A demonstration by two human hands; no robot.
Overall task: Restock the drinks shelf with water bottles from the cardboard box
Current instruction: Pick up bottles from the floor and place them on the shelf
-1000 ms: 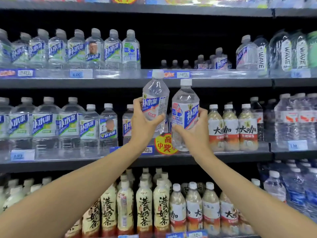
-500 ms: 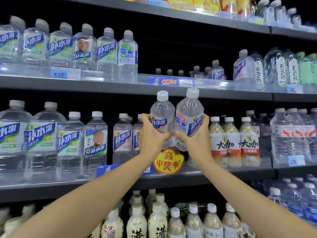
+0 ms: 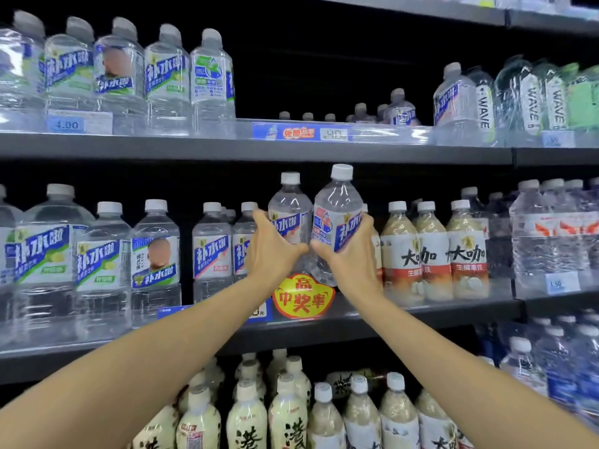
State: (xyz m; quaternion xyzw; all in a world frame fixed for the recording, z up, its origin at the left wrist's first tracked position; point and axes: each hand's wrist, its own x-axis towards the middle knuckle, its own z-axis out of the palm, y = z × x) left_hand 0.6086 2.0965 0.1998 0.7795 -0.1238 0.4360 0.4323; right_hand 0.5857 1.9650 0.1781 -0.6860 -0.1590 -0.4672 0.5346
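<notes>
I hold two clear water bottles with white caps and blue-and-white labels side by side at the middle shelf (image 3: 421,315). My left hand (image 3: 270,251) grips the left bottle (image 3: 289,205) around its label. My right hand (image 3: 351,254) grips the right bottle (image 3: 338,209), which tilts slightly right. Both bottles sit in the gap between a row of like bottles (image 3: 212,251) on the left and milk-tea bottles (image 3: 431,251) on the right. Their bases are hidden behind my hands and a yellow-red promo tag (image 3: 303,298). The cardboard box is out of view.
The upper shelf (image 3: 259,147) carries larger water bottles at left, a dark gap with small bottles far back in the middle, and WAVE bottles (image 3: 531,102) at right. Tea bottles (image 3: 291,413) fill the bottom shelf. Big water bottles (image 3: 547,234) stand at right.
Both hands have carried the two bottles down and forward, from in front of the upper shelf's edge into the middle shelf's opening. The view has moved closer to the shelves.
</notes>
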